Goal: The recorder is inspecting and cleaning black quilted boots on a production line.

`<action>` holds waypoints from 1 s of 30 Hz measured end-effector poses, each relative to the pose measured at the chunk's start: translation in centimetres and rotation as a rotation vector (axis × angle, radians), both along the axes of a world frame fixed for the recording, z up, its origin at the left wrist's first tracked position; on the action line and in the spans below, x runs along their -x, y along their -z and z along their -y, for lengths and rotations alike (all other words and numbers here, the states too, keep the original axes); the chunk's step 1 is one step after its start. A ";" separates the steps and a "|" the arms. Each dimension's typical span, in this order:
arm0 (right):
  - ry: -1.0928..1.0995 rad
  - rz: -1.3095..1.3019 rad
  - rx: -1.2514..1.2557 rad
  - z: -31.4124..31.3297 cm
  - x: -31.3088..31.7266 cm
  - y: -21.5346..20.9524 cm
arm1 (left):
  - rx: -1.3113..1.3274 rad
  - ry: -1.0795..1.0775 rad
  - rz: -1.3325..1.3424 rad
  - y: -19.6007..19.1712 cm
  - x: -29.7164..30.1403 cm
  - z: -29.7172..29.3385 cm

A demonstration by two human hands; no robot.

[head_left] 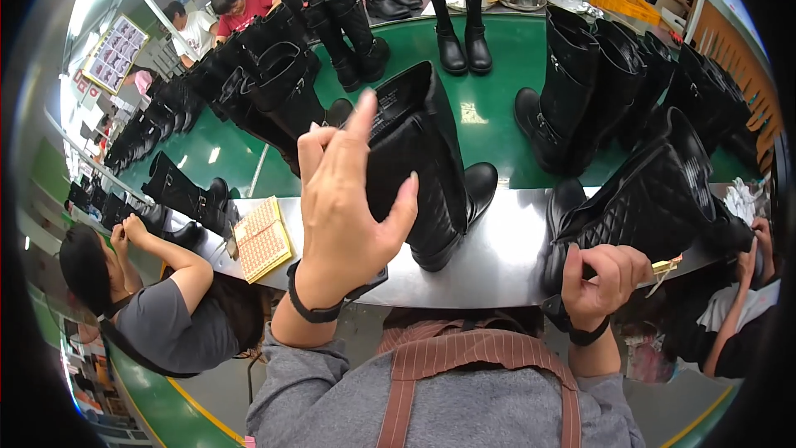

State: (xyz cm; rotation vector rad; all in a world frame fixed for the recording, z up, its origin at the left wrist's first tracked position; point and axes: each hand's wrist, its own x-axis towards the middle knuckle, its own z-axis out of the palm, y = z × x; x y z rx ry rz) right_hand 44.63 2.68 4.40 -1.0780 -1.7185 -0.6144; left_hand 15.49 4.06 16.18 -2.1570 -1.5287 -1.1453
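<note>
A tall black boot stands upright on the metal bench edge in front of me, its toe to the right. My left hand is raised before its shaft, thumb and fingers apart, with nothing seen in it; whether it touches the leather I cannot tell. My right hand is closed, fingers curled in, close to a black boot with a quilted shaft that leans to the right. Anything inside those curled fingers is hidden.
A yellow-edged stack of printed sheets lies left on the metal strip. Many black boots stand across the green table. An orange crate sits at the back right. Co-workers sit close at left and right.
</note>
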 end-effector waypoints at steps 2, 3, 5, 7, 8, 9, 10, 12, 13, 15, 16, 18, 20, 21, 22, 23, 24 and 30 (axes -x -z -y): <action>0.055 0.093 -0.055 -0.1 -0.1 -0.3 | 0.025 -0.017 -0.183 -0.8 -0.3 0.6; 0.075 0.101 -0.077 -0.1 -0.5 -0.5 | 0.028 0.037 -0.145 -1.1 -0.4 0.9; 0.106 0.188 -0.142 -0.4 -1.9 -0.7 | 0.127 0.214 -0.175 -1.8 0.0 1.6; 0.090 0.170 -0.082 -0.8 -3.7 -0.9 | 0.238 0.356 -0.167 -2.3 0.4 2.7; 0.076 0.140 -0.060 -1.0 -4.5 -0.9 | 0.266 0.451 -0.186 -2.5 0.8 3.0; 0.073 0.152 -0.045 -1.1 -5.2 -0.8 | 0.273 0.483 -0.191 -2.6 1.0 3.3; 0.072 0.211 -0.042 -0.8 -5.6 -0.6 | 0.283 0.515 -0.197 -2.6 1.2 3.5; 0.095 0.285 0.010 0.0 -5.7 0.3 | 0.279 0.559 -0.178 -2.5 1.4 3.7; 0.118 0.308 0.001 0.6 -5.4 0.8 | 0.279 0.582 -0.169 -2.5 1.5 3.7; 0.040 0.257 0.078 1.8 -4.6 1.9 | 0.293 0.630 -0.179 -2.5 1.6 3.8; -0.022 0.180 0.155 2.2 -4.0 2.4 | 0.300 0.655 -0.186 -2.5 1.6 3.9; -0.238 0.101 0.349 2.3 -2.7 3.2 | 0.303 0.688 -0.183 -2.4 1.4 4.1; -0.442 -0.117 0.586 1.7 -1.1 3.5 | 0.302 0.704 -0.192 -2.3 1.2 4.4; -0.561 -0.331 0.720 1.2 -0.1 3.5 | 0.300 0.698 -0.225 -2.2 1.0 4.6; -0.699 -0.575 0.842 0.6 0.8 3.3 | 0.288 0.697 -0.228 -2.0 0.7 4.7; -0.761 -0.640 0.871 0.1 1.5 3.0 | 0.275 0.694 -0.230 -1.9 0.5 4.9; -0.675 -0.524 0.832 -0.4 2.6 2.8 | 0.281 0.681 -0.209 -1.8 0.2 5.1; -0.452 -0.320 1.170 -1.6 4.6 1.9 | 0.227 0.753 -0.321 -1.5 0.2 6.1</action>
